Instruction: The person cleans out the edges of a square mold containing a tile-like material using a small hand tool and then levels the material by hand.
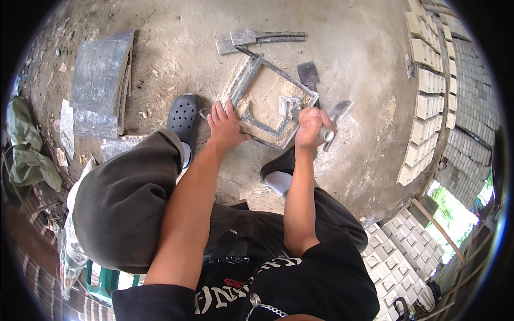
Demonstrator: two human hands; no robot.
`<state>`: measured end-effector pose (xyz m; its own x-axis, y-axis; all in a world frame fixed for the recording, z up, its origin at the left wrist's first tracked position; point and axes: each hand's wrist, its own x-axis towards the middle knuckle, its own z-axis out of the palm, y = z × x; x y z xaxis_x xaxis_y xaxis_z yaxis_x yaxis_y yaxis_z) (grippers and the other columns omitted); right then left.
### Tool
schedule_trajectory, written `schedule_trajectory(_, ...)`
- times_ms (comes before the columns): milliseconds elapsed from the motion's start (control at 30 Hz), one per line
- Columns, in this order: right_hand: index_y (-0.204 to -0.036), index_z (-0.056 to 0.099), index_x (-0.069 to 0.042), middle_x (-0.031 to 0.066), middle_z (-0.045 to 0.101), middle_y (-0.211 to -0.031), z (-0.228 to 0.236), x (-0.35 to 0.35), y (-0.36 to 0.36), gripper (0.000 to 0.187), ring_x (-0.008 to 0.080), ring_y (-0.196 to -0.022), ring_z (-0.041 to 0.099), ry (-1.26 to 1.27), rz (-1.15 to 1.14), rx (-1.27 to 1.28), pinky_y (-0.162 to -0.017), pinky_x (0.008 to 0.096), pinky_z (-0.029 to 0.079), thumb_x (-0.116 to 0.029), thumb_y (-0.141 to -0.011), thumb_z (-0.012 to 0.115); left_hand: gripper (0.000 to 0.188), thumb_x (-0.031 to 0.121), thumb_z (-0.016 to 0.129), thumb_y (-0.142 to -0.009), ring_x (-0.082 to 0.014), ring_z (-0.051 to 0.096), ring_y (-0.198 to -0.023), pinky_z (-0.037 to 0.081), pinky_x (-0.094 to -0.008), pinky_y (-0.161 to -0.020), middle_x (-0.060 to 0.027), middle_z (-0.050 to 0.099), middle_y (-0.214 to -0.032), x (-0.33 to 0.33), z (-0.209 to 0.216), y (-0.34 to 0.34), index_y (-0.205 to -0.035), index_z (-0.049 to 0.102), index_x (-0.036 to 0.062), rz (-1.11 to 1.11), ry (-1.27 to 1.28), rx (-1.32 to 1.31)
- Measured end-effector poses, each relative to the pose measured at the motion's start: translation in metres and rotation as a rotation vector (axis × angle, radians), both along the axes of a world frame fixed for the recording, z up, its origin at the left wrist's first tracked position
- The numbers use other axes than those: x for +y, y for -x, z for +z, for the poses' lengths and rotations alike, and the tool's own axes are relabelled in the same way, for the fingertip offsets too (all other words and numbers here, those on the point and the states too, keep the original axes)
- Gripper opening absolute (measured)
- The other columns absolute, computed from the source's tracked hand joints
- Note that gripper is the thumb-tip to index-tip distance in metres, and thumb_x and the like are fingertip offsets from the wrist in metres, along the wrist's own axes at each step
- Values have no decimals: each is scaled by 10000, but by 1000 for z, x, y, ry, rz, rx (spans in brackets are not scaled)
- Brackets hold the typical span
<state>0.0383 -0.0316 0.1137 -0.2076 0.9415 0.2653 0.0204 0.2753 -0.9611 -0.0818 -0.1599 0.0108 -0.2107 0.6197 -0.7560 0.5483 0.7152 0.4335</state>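
Note:
On the ground in front of me sits a square grey mould frame, filled with a pale, damp-looking sandy mix. My left hand rests with fingers spread at the frame's near-left corner. My right hand is wrapped round the pipe-like handle of a hammer-like tool. Its blocky, mix-coated head is over the right part of the filling. The fist hides most of the handle, and a slight blur covers the tool. Close to the right hand, a flat grey plate lies by the frame's right corner.
Two flat-bladed tools lie beyond the frame, and a dark blade beside its far-right edge. Dark boards are stacked at left. Rows of pale cast blocks line the right side. My shoes flank the frame.

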Motion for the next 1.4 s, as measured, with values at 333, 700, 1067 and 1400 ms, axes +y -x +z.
schedule_trajectory(333,-524,326,-47,12,379,-445,-2,0,12,372,104,-383,376,-23,-161,13,-383,265,293,-91,-852,497,1344,440,849,-666,-497,-7,-1437,67,-587,-1152,-349,-8,-1530,-3,-1,-1,-1500,-116,19,12,-3,-30)
schedule_trajectory(700,-531,306,-73,15,294,-455,11,-9,11,350,122,-389,301,-12,-159,-10,-389,289,267,-120,-836,471,1346,463,841,-671,-507,-6,-1433,70,-592,-1150,-357,-18,-1528,0,-3,-2,-1496,-121,8,11,5,4)
schedule_trajectory(1067,-636,425,10,58,453,-489,-9,0,5,182,110,-385,393,-89,-38,127,-353,281,319,-22,-801,496,1361,461,851,-650,-517,-4,-1429,68,-606,-1142,-371,-15,-1520,-1,-7,-2,-1493,-114,4,14,-45,26)
schedule_trajectory(1400,-526,369,-10,62,422,-455,15,6,1,286,129,-375,387,-90,30,108,-361,281,301,-46,-779,497,1364,454,857,-645,-509,-8,-1432,68,-599,-1146,-366,-10,-1523,-6,-3,-6,-1494,-114,9,10,7,4)
